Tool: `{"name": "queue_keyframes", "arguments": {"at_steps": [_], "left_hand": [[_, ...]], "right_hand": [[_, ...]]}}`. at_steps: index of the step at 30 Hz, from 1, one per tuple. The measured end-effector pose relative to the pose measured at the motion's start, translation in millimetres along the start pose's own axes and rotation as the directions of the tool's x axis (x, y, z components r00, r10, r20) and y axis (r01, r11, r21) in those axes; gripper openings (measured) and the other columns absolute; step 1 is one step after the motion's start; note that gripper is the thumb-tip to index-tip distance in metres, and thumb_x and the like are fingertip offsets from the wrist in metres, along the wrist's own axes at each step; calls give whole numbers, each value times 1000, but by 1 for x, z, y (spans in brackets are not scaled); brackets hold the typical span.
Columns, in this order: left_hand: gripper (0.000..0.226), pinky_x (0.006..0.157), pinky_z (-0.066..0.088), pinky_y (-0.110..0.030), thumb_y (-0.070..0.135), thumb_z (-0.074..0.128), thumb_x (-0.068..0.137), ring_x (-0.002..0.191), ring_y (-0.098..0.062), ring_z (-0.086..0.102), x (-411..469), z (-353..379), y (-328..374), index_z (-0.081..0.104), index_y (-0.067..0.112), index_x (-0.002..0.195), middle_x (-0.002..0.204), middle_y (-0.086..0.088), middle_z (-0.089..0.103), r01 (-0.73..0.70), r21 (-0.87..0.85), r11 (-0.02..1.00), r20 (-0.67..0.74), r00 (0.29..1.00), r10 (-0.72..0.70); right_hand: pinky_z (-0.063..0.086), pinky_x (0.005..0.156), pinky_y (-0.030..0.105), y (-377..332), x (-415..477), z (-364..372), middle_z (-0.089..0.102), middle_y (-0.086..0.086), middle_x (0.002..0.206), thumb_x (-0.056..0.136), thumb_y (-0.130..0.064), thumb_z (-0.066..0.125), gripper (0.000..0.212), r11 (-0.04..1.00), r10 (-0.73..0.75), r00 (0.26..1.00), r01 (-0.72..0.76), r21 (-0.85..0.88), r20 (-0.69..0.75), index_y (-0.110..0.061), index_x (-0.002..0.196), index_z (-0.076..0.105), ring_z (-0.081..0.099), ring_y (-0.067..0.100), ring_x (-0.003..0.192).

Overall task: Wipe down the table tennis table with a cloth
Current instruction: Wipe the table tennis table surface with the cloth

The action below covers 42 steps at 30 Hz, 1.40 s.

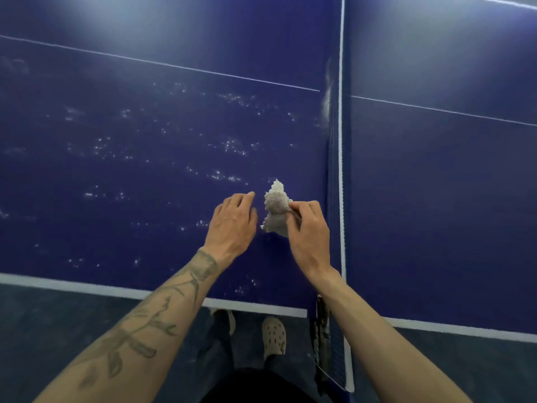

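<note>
A dark blue table tennis table (145,158) fills the view, its left half speckled with pale wet droplets. A small crumpled beige cloth (276,209) sits bunched over the table close to the net. My right hand (309,232) pinches the cloth's right edge between thumb and fingers. My left hand (232,225) hovers just left of the cloth with fingers relaxed and slightly bent, holding nothing. I cannot tell whether the cloth touches the surface.
The net (338,158) with its white top band runs from near to far just right of my hands. A white edge line (87,287) marks the table's near side. Below it are the dark floor and my feet in light clogs (274,335).
</note>
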<state>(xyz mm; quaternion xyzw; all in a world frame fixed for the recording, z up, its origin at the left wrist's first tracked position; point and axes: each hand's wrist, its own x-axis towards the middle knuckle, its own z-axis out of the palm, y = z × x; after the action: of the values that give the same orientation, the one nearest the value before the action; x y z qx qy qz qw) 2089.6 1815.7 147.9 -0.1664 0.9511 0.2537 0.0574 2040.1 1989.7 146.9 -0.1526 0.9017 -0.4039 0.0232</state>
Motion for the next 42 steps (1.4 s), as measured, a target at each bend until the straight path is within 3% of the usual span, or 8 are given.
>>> {"name": "queue_keyframes", "arguments": {"at_steps": [9,16,22,26,30,35,39,42], "left_hand": [[48,118,36,-42,27,41,112,139,-25,49,112,6,-28,41,12,158,151,-4,53,-122,12,993,137,983,119],[47,118,38,-43,23,46,110,139,-28,50,183,25,-47,44,9,155,152,-8,52,-93,37,995,123,989,88],[47,120,37,-49,17,52,107,145,-35,45,251,44,-54,47,5,152,158,-18,46,-78,109,991,20,997,76],[49,119,38,-53,11,57,102,143,-40,47,293,56,-55,49,2,149,158,-22,46,-120,154,981,-72,989,132],[52,124,32,-53,18,51,105,150,-39,39,327,67,-58,44,4,154,163,-20,39,-147,218,965,-113,978,175],[55,129,23,-52,32,34,110,156,-34,31,356,83,-68,38,9,160,168,-15,32,-171,277,945,-105,973,207],[58,131,17,-51,34,34,110,158,-31,25,358,90,-73,33,12,163,171,-12,27,-171,304,937,-115,970,214],[57,130,19,-51,33,37,109,158,-31,27,358,89,-74,36,12,162,170,-12,29,-171,292,941,-133,967,217]], "right_hand": [[56,92,30,38,103,23,59,-9,113,107,-14,61,16,982,154,983,-163,-91,-104,-15,120,71,62,12,103],[54,88,41,75,226,60,60,-2,108,106,-11,61,14,979,23,989,-52,-199,-147,-13,115,71,59,19,98],[50,91,38,95,325,85,62,5,121,102,-14,61,23,945,-118,961,30,-327,-251,-15,124,69,59,22,107],[42,112,47,116,339,107,48,11,155,100,-18,60,50,874,-112,994,90,-478,-18,-16,150,52,48,31,139],[13,133,50,139,321,128,18,9,177,113,-39,37,60,861,5,962,136,-490,275,-16,168,28,12,29,165],[35,124,47,146,339,135,43,12,164,111,-28,45,48,873,-139,989,142,-467,40,-13,157,47,39,31,152],[10,134,49,151,381,148,13,8,179,113,-41,31,62,830,-60,983,145,-539,172,-20,170,21,5,28,166],[1,135,47,154,394,159,4,5,180,111,-46,24,66,802,-57,971,182,-569,230,-23,172,13,-3,25,166]]}}
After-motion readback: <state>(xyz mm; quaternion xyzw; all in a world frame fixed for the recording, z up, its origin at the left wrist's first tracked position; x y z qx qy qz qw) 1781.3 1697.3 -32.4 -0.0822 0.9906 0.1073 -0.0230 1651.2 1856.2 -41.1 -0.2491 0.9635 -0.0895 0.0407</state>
